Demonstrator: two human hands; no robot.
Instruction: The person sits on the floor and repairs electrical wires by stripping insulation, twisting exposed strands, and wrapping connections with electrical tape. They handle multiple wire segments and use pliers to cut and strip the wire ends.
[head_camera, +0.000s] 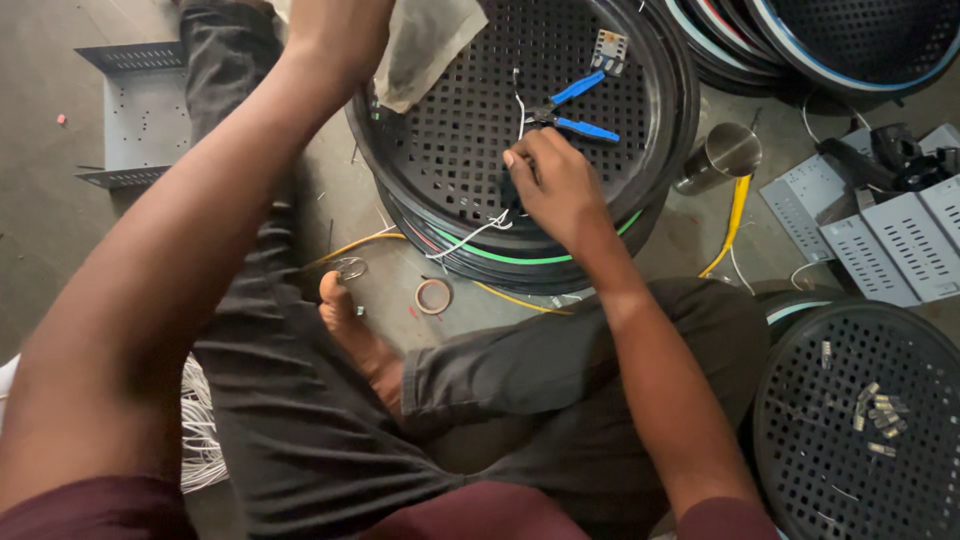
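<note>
The right hand (558, 185) rests on the rim of a black perforated grille (470, 130), fingers curled and pinching a white wire (470, 235) that trails over the stacked rims. Just beyond the fingertips lie blue-handled pliers (578, 108), and past them a small connector (608, 48). The left hand is out of frame at the top; only the forearm (200, 230) shows, beside a cloth (420, 45). A tape roll (433, 296) lies on the floor (40, 190).
</note>
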